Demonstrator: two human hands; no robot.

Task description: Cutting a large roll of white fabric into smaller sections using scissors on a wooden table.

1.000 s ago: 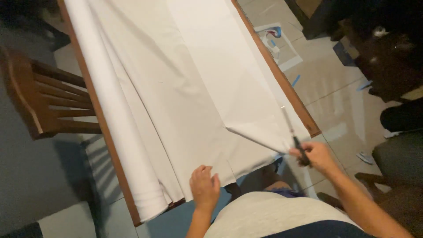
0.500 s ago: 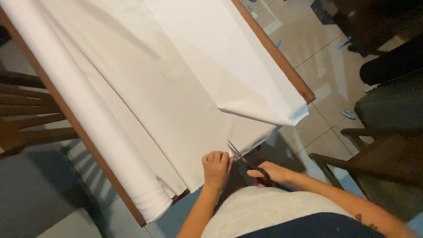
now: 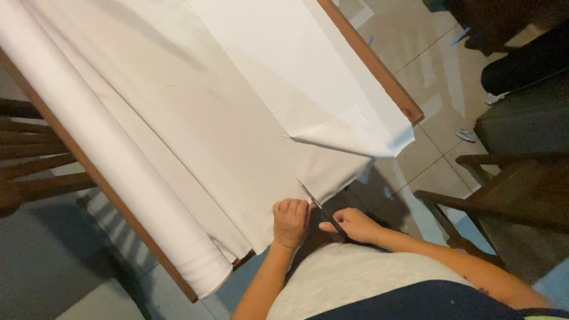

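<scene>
A large sheet of white fabric (image 3: pixel 195 112) lies spread over a wooden table (image 3: pixel 379 71), with a folded-back flap at the near right corner. My left hand (image 3: pixel 290 222) rests in a loose fist on the fabric's near edge. My right hand (image 3: pixel 351 225) grips a pair of scissors (image 3: pixel 317 204), and their blades point into the near edge of the cloth, just right of my left hand.
A roll of the same white fabric (image 3: pixel 112 172) runs along the table's left edge. A wooden chair (image 3: pixel 35 154) stands at the left, another chair (image 3: pixel 504 189) at the right. The tiled floor (image 3: pixel 438 83) holds small scraps.
My right hand has brought the scissors from the right side of the fabric down to its near edge, beside my left hand. The view has shifted closer to the table.
</scene>
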